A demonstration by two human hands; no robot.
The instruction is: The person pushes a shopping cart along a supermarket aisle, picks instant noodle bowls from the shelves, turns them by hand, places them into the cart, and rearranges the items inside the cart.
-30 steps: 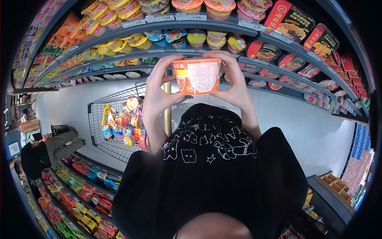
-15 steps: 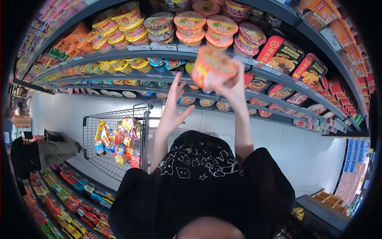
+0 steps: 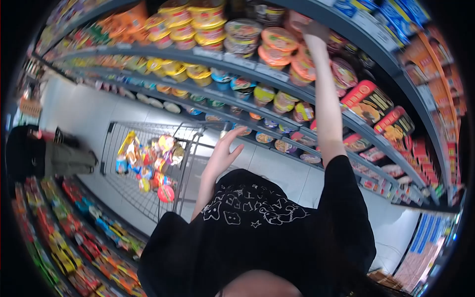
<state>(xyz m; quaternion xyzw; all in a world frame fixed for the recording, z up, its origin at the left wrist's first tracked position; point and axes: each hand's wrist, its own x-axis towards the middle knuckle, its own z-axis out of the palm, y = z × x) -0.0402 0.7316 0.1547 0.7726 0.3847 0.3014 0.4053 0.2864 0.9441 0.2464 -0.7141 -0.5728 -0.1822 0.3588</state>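
Observation:
My right arm stretches up to the upper shelf, and my right hand is among the instant noodle tubs at its back. An orange-pink noodle tub is right beside its fingers. The fingers are shadowed and blurred, so whether they grip a tub is unclear. Stacked orange noodle tubs stand in front, partly behind my forearm. My left hand is open and holds nothing, its fingers apart, near the handle end of a wire shopping cart. Several colourful packaged foods lie in the cart.
Yellow noodle tubs and grey noodle tubs fill the upper shelf to the left. Red-and-black boxes stand to the right. Lower shelves hold more tubs. Behind the cart is another person; snack shelves line the near left.
My right hand has moved up and right, from in front of the shelf with an orange noodle tub to its back. The view has turned. My left hand stays open.

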